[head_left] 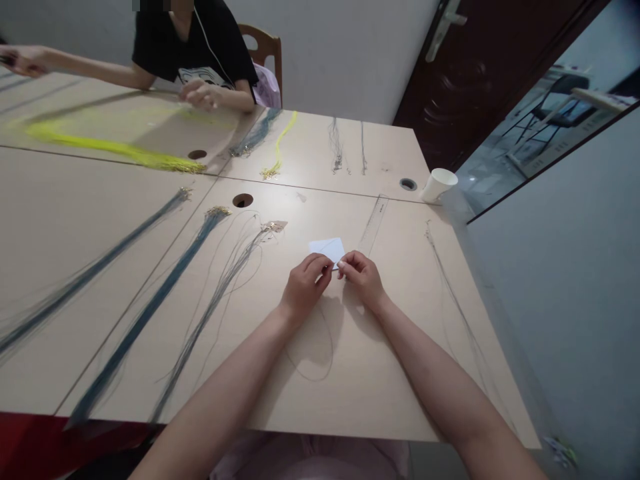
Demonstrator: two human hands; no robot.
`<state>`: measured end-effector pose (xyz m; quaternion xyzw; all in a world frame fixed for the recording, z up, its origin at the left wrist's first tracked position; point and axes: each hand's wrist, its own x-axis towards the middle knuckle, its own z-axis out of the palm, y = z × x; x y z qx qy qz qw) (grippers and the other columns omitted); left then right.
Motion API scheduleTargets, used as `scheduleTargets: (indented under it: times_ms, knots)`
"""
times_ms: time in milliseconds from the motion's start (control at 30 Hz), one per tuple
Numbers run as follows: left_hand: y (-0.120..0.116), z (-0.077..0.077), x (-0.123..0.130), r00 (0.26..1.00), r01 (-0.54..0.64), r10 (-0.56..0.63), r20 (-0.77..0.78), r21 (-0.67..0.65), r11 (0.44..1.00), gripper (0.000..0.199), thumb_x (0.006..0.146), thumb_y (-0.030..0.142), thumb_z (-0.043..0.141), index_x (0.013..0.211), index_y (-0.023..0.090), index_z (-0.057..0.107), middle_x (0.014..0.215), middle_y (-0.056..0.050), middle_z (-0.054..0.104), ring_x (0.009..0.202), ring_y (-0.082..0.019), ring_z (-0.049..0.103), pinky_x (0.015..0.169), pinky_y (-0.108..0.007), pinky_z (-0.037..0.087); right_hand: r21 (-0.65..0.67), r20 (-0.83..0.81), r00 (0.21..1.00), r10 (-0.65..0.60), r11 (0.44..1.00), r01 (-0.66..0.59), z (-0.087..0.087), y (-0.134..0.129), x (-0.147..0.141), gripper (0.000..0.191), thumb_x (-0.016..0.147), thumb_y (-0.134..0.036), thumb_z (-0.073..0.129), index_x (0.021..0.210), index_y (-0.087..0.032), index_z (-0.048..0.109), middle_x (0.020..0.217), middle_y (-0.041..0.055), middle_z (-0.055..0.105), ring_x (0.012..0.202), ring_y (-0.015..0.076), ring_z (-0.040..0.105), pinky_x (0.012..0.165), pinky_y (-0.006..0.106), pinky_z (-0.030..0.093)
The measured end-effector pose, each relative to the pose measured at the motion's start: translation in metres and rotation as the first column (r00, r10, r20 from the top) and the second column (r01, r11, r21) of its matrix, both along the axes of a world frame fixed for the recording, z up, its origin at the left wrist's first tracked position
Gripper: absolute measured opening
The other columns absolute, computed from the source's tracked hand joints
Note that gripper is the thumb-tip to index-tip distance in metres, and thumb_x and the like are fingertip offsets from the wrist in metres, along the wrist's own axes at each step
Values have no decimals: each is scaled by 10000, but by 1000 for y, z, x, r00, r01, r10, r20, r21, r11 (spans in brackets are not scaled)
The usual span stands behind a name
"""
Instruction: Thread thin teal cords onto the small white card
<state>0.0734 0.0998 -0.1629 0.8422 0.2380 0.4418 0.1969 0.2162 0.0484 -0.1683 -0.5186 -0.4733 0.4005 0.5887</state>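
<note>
My left hand [309,285] and my right hand [363,277] meet fingertip to fingertip over the table, both closed in a pinch. Between them runs a short dark stretch of thin grey cord; its ends are too small to make out. A loop of the cord [332,352] hangs down onto the tabletop below my left hand. Just beyond my fingers lies a white slip of paper [327,247], partly covered by them. A clear ruler [375,223] rests flat past my right hand.
Blue-grey cord bundles [167,277] and a looser grey bundle [220,293] lie to the left. Thin cords [453,287] are on the right. Across the table, a person [195,47] sits by yellow cords [110,148]. A white cup [440,185] stands near the right edge.
</note>
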Motion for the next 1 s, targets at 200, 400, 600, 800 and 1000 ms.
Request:
scheduleTargets:
  times_ms: [200,400,600,800,1000]
  knots:
    - [-1,2,0,1000,0,2,18,-138,990,55,811,119,486,789,161,514,733,-17,550,655,-89,485,600,-201,403,7,-6,1000,8,1000,-8,0,0,0,129,763,-273,583,691,-180,531,573,-31,548,544,107,505,559,242,391]
    - [-2,0,1,1000,-4,13,24,-315,949,38,797,163,510,774,164,540,702,-9,540,631,-98,470,602,-217,393,4,17,1000,2,1000,-2,1,0,-1,138,764,-288,577,690,-183,526,583,-28,550,553,113,518,563,248,400]
    - [-3,-2,2,998,23,9,63,-486,874,71,805,223,509,796,161,544,708,-7,534,603,-94,481,559,-212,385,9,48,999,-11,1000,10,1,0,-1,147,767,-300,574,689,-185,525,591,-26,549,556,115,521,560,250,402]
    - [-5,0,3,995,41,18,97,-580,814,104,808,256,514,791,156,536,676,-3,543,593,-96,508,559,-214,396,15,34,999,-6,1000,6,1,0,-1,146,767,-296,578,691,-182,525,599,-24,548,561,114,524,560,249,405]
    - [-8,2,6,982,94,33,188,-628,772,115,800,265,529,807,151,533,687,-6,557,617,-103,550,580,-219,428,28,27,1000,-14,1000,13,1,0,-1,150,769,-305,576,696,-184,526,608,-22,551,571,117,531,569,253,414]
